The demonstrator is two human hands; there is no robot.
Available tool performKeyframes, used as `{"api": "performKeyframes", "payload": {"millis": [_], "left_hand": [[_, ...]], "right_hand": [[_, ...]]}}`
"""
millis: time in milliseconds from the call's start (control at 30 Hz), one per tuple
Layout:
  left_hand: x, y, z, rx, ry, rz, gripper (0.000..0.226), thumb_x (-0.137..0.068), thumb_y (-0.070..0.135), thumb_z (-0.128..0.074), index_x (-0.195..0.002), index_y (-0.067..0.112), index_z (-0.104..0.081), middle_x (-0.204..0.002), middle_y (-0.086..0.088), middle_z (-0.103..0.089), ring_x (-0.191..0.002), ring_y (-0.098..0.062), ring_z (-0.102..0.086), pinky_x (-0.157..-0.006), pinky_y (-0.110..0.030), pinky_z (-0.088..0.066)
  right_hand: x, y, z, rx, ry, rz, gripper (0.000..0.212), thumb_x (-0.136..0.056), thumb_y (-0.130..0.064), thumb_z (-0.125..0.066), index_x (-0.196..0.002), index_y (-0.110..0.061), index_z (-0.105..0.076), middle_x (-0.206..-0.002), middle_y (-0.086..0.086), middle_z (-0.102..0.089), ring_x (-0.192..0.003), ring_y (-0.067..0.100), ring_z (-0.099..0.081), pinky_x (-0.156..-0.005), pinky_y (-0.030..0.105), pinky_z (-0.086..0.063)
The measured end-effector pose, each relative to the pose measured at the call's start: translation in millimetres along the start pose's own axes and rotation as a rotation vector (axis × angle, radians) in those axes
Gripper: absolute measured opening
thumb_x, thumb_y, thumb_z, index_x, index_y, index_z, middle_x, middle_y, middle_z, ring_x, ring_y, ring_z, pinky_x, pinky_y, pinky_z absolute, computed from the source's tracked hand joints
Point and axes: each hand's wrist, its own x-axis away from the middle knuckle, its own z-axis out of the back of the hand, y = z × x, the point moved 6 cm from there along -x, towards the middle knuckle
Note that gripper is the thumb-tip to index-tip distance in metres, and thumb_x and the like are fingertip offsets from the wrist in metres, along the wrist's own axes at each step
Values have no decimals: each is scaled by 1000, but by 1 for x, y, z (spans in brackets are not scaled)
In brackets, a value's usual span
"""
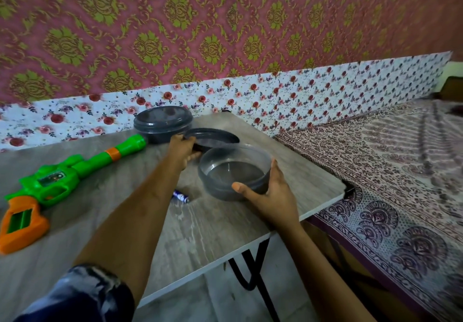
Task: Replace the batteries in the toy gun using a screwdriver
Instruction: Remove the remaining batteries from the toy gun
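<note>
Far to my left the toy gun (57,178) lies flat on the table (213,224). Its long axis runs from the orange grip (22,224) near me up to the green muzzle, which stops just beside the closed container (162,123) at the back. A slot in the grip looks open, which I take to be the battery bay. I see no screwdriver. A single battery (181,196) rests on the table just right of my left forearm, which partly hides it. It lies roughly crosswise between my two arms. My left hand (184,151) is stretched out beyond it, fingers curled round the near rim of the dark lid (215,137), which sits tilted behind the open container (234,171). My right hand (268,193) cups that container's near wall, thumb laid over the front and fingers wrapped round the right side. Nothing shows inside it. Past the table's right edge lies a patterned bed cover (388,171). The gun is well to the left of both hands, so I judge my left hand the nearer one. It would have to let go of the lid and draw back towards me for the battery, then sweep left to the grip.
</note>
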Motion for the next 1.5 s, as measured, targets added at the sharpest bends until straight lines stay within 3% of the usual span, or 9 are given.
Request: {"api": "performKeyframes", "payload": {"millis": [200,267,367,467,567,700,867,1033,1500], "left_hand": [[13,-10,18,-120,-25,58,26,-90,-2,-56,-116,1,-57,-99,-15,-61,-77,-19,-60,-68,-25,-55],[27,2,32,-258,-1,14,17,-87,3,-62,-104,2,-60,-92,-14,-59,-73,-18,-58,-50,-20,-54],[52,23,59,-548,-1,-67,10,-88,11,-64,-85,3,-60,-89,-16,-59,-64,-22,-58,-55,-26,-51],[80,37,87,-792,-68,-139,12,-87,13,-65,-92,2,-63,-89,-17,-64,-62,-20,-59,-57,-24,-49],[106,39,105,-1062,-164,-148,23,-85,21,-69,-101,5,-67,-93,-12,-65,-70,-20,-60,-57,-24,-50],[130,27,106,-1223,-248,-125,45,-83,35,-70,-122,17,-57,-116,-8,-57,-88,-22,-62,-65,-27,-55],[128,6,104,-1386,-188,-258,49,-80,45,-68,-124,26,-58,-125,-5,-60,-112,-23,-55,-89,-32,-47],[124,4,102,-1351,-106,-311,34,-78,41,-71,-105,21,-71,-108,-6,-67,-99,-23,-60,-73,-27,-43],[121,14,96,-1459,-71,-309,34,-75,36,-76,-92,6,-72,-89,-13,-67,-82,-25,-62,-61,-30,-41]], "right_hand": [[-1,1,1,30,27,-1,114,-65,-72,-59,-149,-18,-4,-155,5,-21,-139,24,-29,-109,41,-30],[1,1,2,12,34,1,117,-61,-76,-59,-148,-18,-7,-154,6,-23,-137,26,-31,-110,43,-32],[3,2,4,-26,75,10,117,-59,-79,-56,-148,-17,-12,-154,8,-22,-139,27,-29,-111,46,-32],[19,-9,14,-8,291,105,93,-71,-66,-55,-142,-12,-30,-147,12,-33,-134,28,-34,-107,42,-35],[48,-45,7,-33,441,367,51,-82,-41,-47,-121,-9,-55,-122,14,-54,-111,24,-53,-88,31,-45],[58,-103,-48,101,146,570,36,-85,-26,-48,-116,-11,-60,-112,9,-62,-100,22,-61,-83,24,-46],[32,-111,-105,361,-241,365,42,-91,-18,-49,-133,-13,-44,-132,9,-52,-119,25,-52,-98,31,-40],[15,-108,-112,455,-212,258,26,-94,-12,-41,-110,-9,-62,-112,12,-64,-104,27,-60,-89,35,-46],[11,-125,-95,405,-124,352,18,-90,-13,-52,-99,-9,-67,-96,9,-67,-90,25,-63,-78,32,-50]]}}
